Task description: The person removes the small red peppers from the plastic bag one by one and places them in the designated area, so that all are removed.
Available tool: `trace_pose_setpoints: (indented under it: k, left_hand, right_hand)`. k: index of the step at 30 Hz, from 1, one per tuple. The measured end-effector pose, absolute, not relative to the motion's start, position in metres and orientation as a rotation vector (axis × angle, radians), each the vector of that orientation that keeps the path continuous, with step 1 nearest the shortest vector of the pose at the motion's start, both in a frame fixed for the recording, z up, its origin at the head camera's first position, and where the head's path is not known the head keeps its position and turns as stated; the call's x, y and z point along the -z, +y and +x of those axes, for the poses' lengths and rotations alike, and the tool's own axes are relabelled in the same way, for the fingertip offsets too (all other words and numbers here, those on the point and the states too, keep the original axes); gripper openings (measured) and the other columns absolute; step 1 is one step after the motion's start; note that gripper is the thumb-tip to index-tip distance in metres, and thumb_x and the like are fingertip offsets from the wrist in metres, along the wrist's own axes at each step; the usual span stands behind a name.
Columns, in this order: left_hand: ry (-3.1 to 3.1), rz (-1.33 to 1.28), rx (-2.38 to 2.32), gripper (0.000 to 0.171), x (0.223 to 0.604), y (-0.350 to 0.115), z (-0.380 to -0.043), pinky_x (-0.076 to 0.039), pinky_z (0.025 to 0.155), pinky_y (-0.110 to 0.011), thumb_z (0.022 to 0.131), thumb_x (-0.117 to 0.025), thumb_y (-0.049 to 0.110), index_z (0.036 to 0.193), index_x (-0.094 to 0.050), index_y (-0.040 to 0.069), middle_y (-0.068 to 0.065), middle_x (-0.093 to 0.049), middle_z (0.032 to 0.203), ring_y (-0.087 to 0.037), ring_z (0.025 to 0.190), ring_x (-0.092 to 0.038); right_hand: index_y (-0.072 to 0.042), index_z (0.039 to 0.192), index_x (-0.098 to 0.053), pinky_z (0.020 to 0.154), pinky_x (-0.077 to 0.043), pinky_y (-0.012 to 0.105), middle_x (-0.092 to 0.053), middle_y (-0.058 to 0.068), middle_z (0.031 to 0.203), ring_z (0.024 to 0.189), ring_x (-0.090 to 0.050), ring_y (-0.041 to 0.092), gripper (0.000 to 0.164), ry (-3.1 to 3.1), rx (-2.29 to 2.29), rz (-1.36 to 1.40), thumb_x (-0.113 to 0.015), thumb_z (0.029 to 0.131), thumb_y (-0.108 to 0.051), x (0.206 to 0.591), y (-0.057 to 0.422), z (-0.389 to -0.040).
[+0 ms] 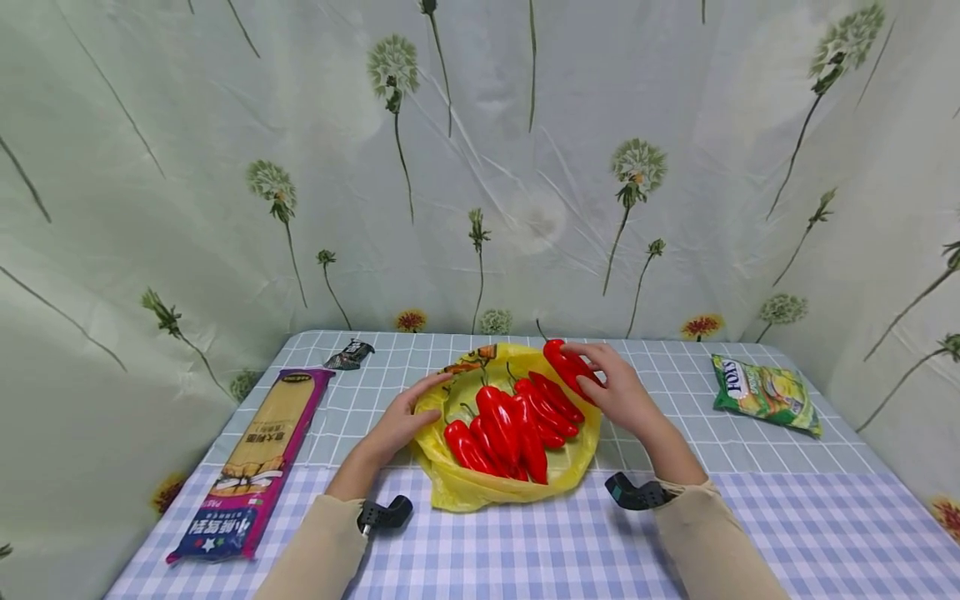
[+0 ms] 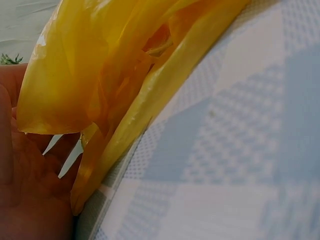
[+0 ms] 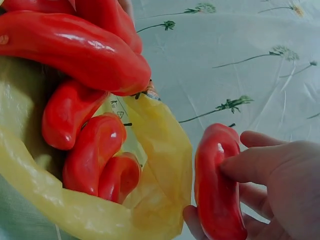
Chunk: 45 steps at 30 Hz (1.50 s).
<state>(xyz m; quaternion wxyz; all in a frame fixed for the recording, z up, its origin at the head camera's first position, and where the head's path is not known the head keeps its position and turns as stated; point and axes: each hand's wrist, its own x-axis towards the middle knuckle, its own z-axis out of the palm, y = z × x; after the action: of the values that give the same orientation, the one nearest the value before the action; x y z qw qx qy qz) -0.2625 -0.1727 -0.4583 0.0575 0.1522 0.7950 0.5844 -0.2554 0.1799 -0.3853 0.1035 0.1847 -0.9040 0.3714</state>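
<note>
A yellow plastic bag (image 1: 495,493), its mouth spread wide, lies on the table with several glossy red chili peppers (image 1: 498,425) inside. At its right rim my right hand (image 1: 611,387) holds one more red chili pepper (image 1: 561,358), stem up. The right wrist view shows this held pepper (image 3: 215,185) upright between thumb and fingers, beside the bag's edge (image 3: 165,135). My left hand (image 1: 401,425) rests against the bag's left rim with fingers fairly straight. From the left wrist, the yellow plastic (image 2: 65,85) covers part of the left hand (image 2: 35,180).
To the left lies a long pasta packet (image 1: 258,467) with a purple edge. Behind it sits a small black wrapper (image 1: 350,354). A green Fox's candy bag (image 1: 765,393) is at the far right. A floral curtain (image 1: 525,183) hangs behind the checked tablecloth (image 1: 525,550).
</note>
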Motion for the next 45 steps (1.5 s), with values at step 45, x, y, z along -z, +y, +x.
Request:
trace_pose_setpoints:
  k: [45]
  left_hand:
    - [2.373,0.472,-1.801,0.057,0.458,-0.173,-0.264,-0.025,0.122,-0.053,0.094,-0.056,0.004,0.148,-0.049,0.019,-0.009,-0.035,0.162,-0.033,0.151,-0.028]
  right_hand:
    - [-0.006,0.147,-0.045,0.108,-0.044,0.057,-0.032,0.028,0.155,0.141,-0.034,0.049,0.057,-2.822,-1.387,-0.143,-0.063,0.093,-0.012,0.428,0.223,-0.281]
